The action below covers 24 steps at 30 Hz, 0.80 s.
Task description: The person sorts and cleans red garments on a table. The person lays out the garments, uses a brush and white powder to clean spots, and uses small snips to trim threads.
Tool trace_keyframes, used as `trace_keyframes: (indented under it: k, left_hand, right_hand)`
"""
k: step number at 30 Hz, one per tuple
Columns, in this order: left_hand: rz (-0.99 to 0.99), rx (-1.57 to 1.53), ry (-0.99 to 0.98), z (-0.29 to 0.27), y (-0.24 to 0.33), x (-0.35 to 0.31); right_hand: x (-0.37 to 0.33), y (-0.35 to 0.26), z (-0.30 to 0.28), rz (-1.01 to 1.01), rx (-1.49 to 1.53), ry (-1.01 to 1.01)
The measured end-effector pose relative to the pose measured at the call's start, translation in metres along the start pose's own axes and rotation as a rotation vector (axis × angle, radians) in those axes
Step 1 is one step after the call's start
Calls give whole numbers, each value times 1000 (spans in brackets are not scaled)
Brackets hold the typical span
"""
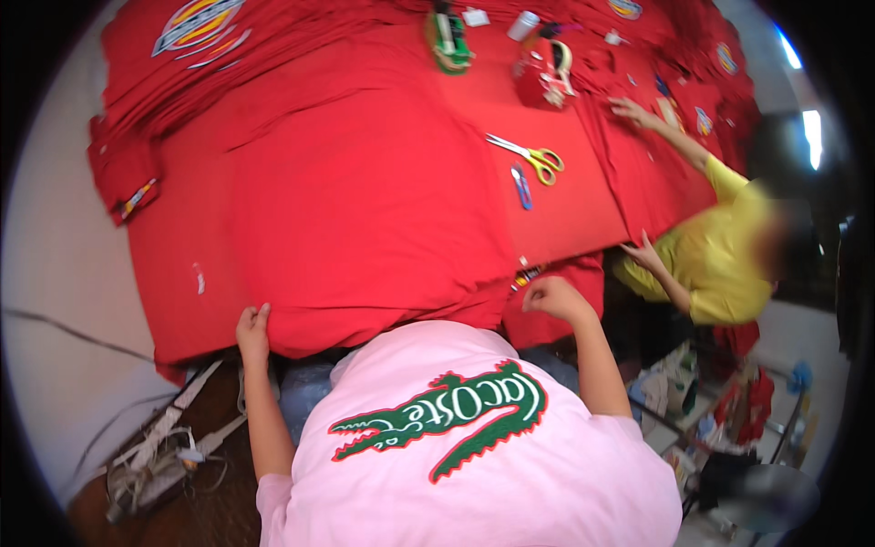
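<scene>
A red T-shirt lies spread over the near side of a table covered in red cloth. At its lower left corner, my left hand pinches the shirt's edge between thumb and fingers. My right hand hangs near the lower right corner, beside a sleeve with a small printed patch. Its fingers are curled; whatever they hold, if anything, is too small to make out. To the right of the shirt lie yellow-handled scissors and a small blue thread snipper.
Toward the back stand a green tape dispenser and a red one. Stacked red shirts line the far side. On the right, a person in a yellow shirt handles red fabric. Cords and straps lie at lower left.
</scene>
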<state>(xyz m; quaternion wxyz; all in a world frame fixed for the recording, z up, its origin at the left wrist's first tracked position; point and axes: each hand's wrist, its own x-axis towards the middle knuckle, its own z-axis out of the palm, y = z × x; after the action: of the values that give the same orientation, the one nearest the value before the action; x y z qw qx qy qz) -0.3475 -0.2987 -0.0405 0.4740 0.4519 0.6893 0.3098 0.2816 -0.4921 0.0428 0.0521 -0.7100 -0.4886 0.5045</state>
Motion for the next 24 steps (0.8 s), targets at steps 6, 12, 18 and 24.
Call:
trace_keyframes:
  k: [6, 12, 18, 24]
  left_hand:
    - [-77, -84, 51, 20, 56, 55]
    - [-18, -254, 250, 30, 62, 71]
    - [-343, -740, 119, -11, 40, 54]
    - [-342, -674, 22, -6, 57, 69]
  right_hand:
    - [113, -42, -45, -185, -365, 1079]
    - [153, -41, -65, -231, -517, 895]
    - [194, -21, -79, -144, 822, 597]
    - [268, -36, -94, -190, 549, 716]
